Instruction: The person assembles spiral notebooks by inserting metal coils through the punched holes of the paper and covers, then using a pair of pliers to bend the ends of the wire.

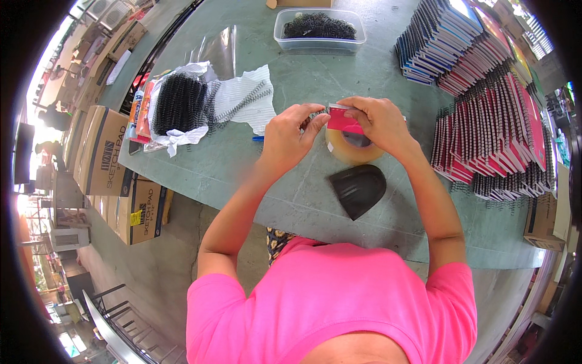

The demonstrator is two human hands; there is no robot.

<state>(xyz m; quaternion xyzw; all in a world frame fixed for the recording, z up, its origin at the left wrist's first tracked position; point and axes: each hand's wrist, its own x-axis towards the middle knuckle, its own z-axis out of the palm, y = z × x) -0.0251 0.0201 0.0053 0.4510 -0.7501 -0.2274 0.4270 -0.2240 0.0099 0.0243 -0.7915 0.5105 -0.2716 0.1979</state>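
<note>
Above the table's middle, my right hand [381, 123] grips a small red notebook [341, 120] by its far right part. My left hand [294, 132] is closed in a pinch at the notebook's left edge, on a dark spiral binding coil [319, 113]. How far the coil runs through the edge is too small to make out. Just beneath the notebook lies a wide roll of yellowish tape [347, 153]. Nearer to me rests a flat black piece [359, 188] with one rounded end. A blue object [258, 139] shows partly beside my left wrist.
Stacks of spiral notebooks [485, 136] crowd the table's right side. A clear plastic tub [320, 45] of black coils stands at the far side. Left, a bundle of black coils [180, 104] lies on white paper [250, 97]. Cardboard boxes [104, 151] stand beyond the left edge.
</note>
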